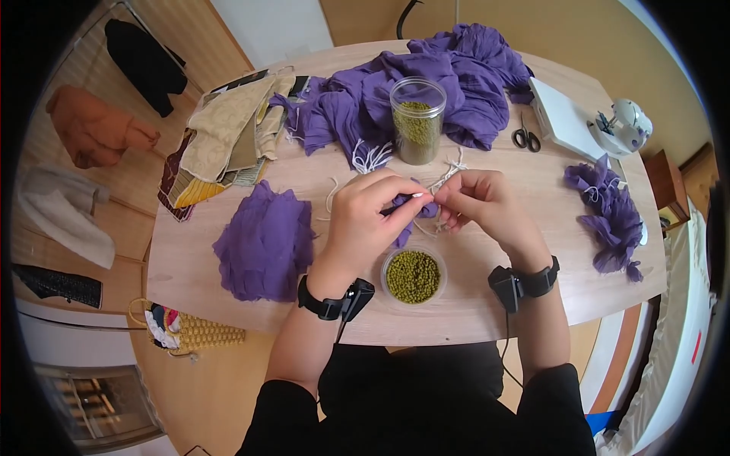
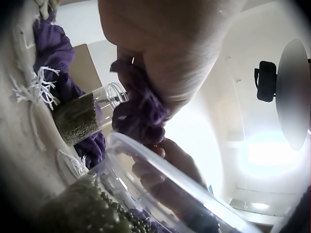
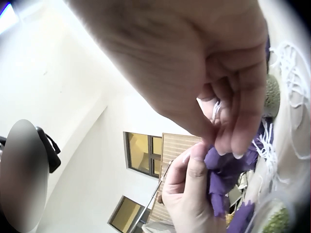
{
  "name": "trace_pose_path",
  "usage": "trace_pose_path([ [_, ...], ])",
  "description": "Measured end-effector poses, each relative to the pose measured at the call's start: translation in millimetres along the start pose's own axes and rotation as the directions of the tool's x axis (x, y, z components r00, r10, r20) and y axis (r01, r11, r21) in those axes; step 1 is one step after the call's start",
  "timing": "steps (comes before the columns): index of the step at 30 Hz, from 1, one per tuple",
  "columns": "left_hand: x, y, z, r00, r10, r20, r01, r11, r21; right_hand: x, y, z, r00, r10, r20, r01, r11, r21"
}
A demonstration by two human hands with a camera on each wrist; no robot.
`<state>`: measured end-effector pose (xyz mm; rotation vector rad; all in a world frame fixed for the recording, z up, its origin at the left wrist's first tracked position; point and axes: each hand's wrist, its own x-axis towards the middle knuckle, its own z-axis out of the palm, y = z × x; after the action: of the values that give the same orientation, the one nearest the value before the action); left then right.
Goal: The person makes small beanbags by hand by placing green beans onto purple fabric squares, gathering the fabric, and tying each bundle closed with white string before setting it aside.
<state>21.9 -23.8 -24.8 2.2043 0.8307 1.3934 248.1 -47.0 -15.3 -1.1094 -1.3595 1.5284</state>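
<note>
Between both hands, just above the table, is a small gathered piece of purple cloth [image 3: 221,174]. My left hand [image 1: 369,216] grips it with thumb and fingers, and loose folds hang below [image 2: 141,104]. The fingertips of my right hand [image 1: 487,207] meet the left fingertips at the top of the cloth. A white string [image 3: 216,110] shows within the curled right fingers, pinched there. Under the hands stands a clear tub of green beans [image 1: 414,277]. Behind them is a taller clear jar [image 1: 418,125], partly filled with the same beans.
Flat purple cloth pieces [image 1: 266,245] lie left, below patterned fabric swatches [image 1: 228,129]. A large purple cloth [image 1: 380,91] covers the back. White strings [image 1: 371,156] lie near the jar. Scissors [image 1: 525,137], a small sewing machine [image 1: 627,128] and tied purple bundles [image 1: 612,220] are right.
</note>
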Motion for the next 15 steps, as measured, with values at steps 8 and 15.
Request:
trace_pose_path([
  [8, -3.7, -0.7, 5.7, 0.985, -0.166, -0.038, 0.165, 0.985, -0.045, 3.8, 7.8, 8.6, 0.991, -0.103, -0.085, 0.103, 0.995, -0.004],
  [15, 5.1, -0.3, 2.0, 0.996, 0.016, -0.084, -0.009, 0.997, 0.081, 2.2, 6.6, 13.1, 0.993, -0.106, -0.051, 0.102, 0.991, -0.083],
])
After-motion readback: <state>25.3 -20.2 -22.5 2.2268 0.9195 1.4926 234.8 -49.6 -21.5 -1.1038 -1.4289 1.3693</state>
